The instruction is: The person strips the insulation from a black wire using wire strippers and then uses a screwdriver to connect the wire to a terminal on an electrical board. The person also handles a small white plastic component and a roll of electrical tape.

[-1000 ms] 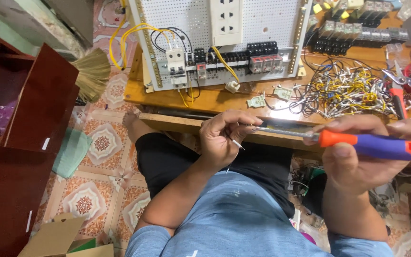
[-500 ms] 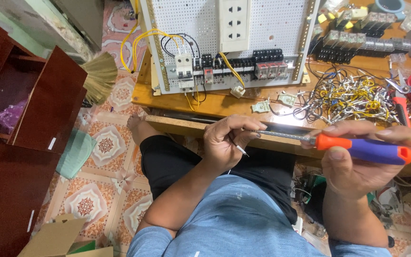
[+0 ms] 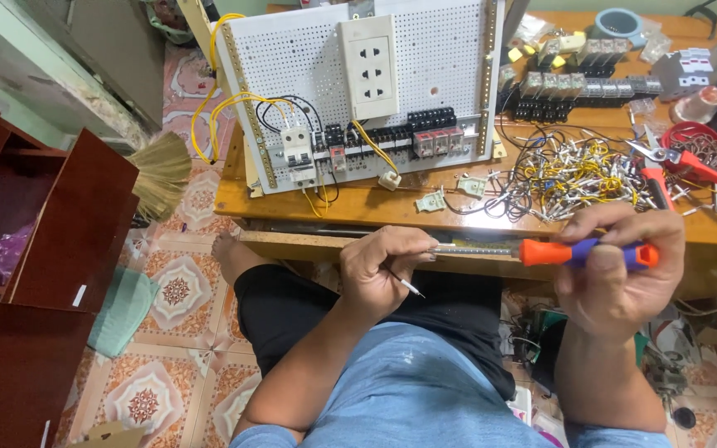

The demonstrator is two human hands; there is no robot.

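Orange-purple screwdriver [image 3: 578, 253] held level in front of table [image 3: 309, 203] edge, handle gripped by right hand [image 3: 616, 278], fingers wrapped tight. Left hand [image 3: 387, 270] curled at shaft tip, fingers pinched on thin wire [image 3: 407, 284]. Red bowl [image 3: 701, 143] on table, small metal parts inside. White perforated panel [image 3: 309, 66] propped behind.

A wooden workbench [image 3: 358, 203] carries the lot. A white perforated panel [image 3: 358, 91] stands on it toward its left end. Just in front of the panel lie two small pale terminal parts [image 3: 450, 192]. To the panel's right sprawls a tangle of yellow and white wires [image 3: 570, 174]. Beyond that tangle, further right of the panel, lie red-handled pliers [image 3: 674, 162]; behind them sit rows of grey relays [image 3: 599, 70] and a roll of blue tape [image 3: 618, 21].
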